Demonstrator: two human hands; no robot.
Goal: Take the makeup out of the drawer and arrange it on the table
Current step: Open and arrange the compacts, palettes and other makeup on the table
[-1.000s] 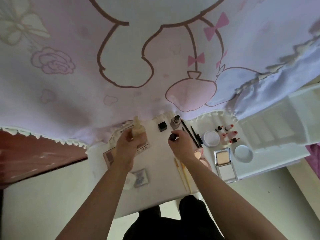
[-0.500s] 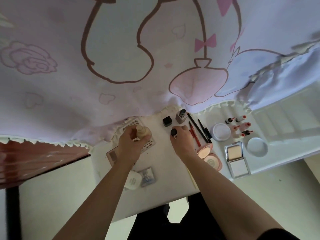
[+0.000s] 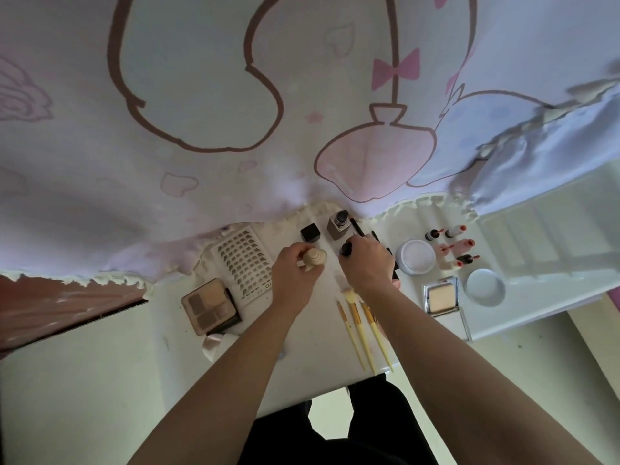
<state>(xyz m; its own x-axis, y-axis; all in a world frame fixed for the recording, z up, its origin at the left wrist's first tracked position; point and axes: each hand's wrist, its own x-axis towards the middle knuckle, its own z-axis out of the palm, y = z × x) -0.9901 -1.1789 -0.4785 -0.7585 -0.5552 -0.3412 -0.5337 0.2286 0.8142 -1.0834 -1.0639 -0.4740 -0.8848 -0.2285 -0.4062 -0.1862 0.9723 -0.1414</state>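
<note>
Nearest, three pale-handled brushes (image 3: 364, 333) lie side by side on the white table (image 3: 318, 380). They show now that the right forearm has swung off them (half a second ago it hid them), while the pink compacts seen then beside that wrist have gone behind it. Left of the brushes an open eyeshadow palette (image 3: 211, 307) lies flat, touching a white card of false nails (image 3: 243, 260). The card shows almost whole since the left hand (image 3: 295, 276) slid rightward off it. That hand curls round a beige bottle (image 3: 314, 258), seen cap-on from above and now just beside the black cube (image 3: 309, 233); whether its base meets the table cannot be told. The right hand (image 3: 369, 263) grips a dark-capped item (image 3: 345, 248) whose body is buried in the fingers, so what it is stays unclear. Behind stands a brown bottle (image 3: 338, 226) at the hem of the printed cloth (image 3: 235, 129). The dark pencils (image 3: 359, 229) beyond the right hand are mostly covered.
</note>
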